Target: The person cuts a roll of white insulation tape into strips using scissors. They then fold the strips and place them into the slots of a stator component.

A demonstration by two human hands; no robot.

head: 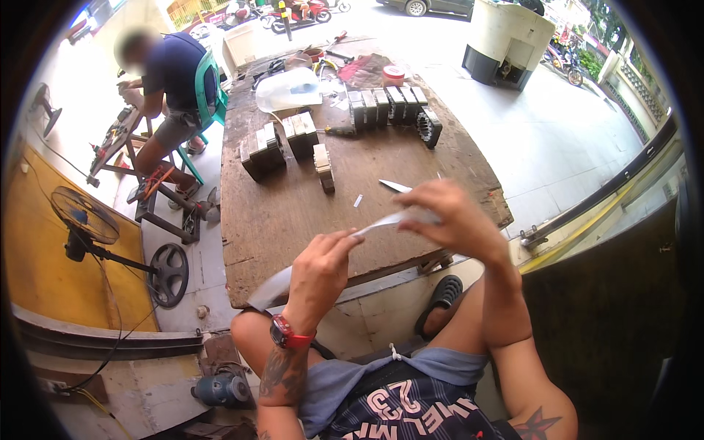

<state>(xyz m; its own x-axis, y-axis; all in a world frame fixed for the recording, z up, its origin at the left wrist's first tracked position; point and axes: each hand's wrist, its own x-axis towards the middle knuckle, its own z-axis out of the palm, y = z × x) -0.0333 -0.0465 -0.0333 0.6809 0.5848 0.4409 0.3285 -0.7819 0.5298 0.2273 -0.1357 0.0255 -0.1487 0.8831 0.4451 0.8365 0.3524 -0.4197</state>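
Note:
A long white strip, of paper or thin plastic sheet, stretches between my two hands above the near part of the table. My left hand pinches it between thumb and fingers, and its wide tail hangs past the wrist to the table's near left corner. My right hand grips the other end, a little blurred. Beyond that hand a pointed metal blade shows; its handle is hidden. A small white scrap lies nearby. One slotted laminated stator core stands alone on the wood.
On the wooden table stand more stator cores, several in a row. Behind them are a clear plastic jug, a red-lidded jar and a red cloth. A person sits at left near a fan.

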